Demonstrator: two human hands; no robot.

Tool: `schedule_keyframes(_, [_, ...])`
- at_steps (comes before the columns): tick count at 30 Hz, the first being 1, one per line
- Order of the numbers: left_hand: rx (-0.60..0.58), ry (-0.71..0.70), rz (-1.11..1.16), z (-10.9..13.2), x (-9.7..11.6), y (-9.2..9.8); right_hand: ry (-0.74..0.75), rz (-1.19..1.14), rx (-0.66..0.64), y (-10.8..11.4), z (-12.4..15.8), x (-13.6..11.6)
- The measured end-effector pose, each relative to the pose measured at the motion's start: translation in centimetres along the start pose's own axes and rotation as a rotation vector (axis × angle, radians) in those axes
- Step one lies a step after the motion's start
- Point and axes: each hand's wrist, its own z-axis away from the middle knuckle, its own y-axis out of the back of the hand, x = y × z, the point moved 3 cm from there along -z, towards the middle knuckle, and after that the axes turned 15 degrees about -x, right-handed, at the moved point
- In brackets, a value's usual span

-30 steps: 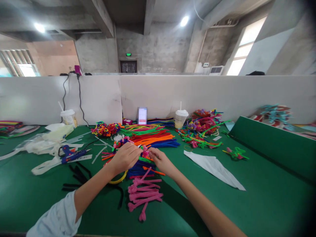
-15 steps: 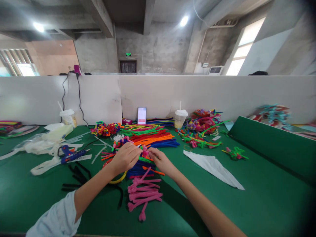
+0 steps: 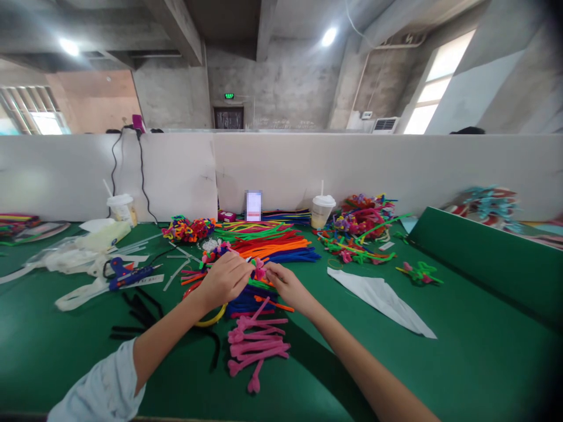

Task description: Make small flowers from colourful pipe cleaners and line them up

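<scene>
Above the middle of the table my left hand (image 3: 225,279) and my right hand (image 3: 285,283) are closed and nearly meet. Between the fingertips shows a small pink pipe cleaner piece (image 3: 260,271), with a bit of green beside it. My right fingers pinch the pink piece from its right side. A small pale tip stands out by my left fingertips; what that hand grips is mostly hidden. Nearer me lie several pink pipe cleaners (image 3: 257,347) with shaped, rounded ends. Blue pipe cleaners (image 3: 241,305) lie under the hands.
Bundled pipe cleaners (image 3: 281,241) lie behind the hands. To the left are a blue glue gun (image 3: 132,276), glue sticks and black pipe cleaners (image 3: 139,313). At right are a white sheet (image 3: 378,299), a green and pink piece (image 3: 422,273) and a lidded cup (image 3: 322,212). A phone (image 3: 253,205) leans against the partition.
Almost nothing differs. The pink piece between my fingertips has shifted very slightly, and both hands stay in the same place.
</scene>
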Motion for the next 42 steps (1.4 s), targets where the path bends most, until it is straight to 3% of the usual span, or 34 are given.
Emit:
schedule_keyframes(7, [0.039, 0.073, 0.007, 0.4, -1.1, 0.7, 0.001, 0.020, 0.020, 0.1, 0.0, 0.2])
schedule_keyframes(12, [0.009, 0.101, 0.005, 0.9, -1.9, 0.7, 0.121, 0.165, 0.014, 2.6, 0.6, 1.3])
schedule_keyframes(19, [-0.018, 0.097, 0.002, 1.0, -2.3, 0.5, -0.120, 0.459, 0.030, 8.6, 3.5, 9.0])
schedule_keyframes(25, [-0.078, 0.123, 0.012, 1.1, -2.8, -0.1, -0.130, 0.366, -0.028, 9.8, 4.5, 13.0])
schedule_keyframes(34, [-0.095, 0.124, -0.004, 1.7, -3.9, -0.5, -0.098, 0.178, -0.035, 10.2, 4.1, 13.3])
schedule_keyframes(42, [-0.083, 0.141, -0.021, 1.8, -4.3, -0.1, -0.044, 0.209, -0.090, 10.1, 4.0, 13.3])
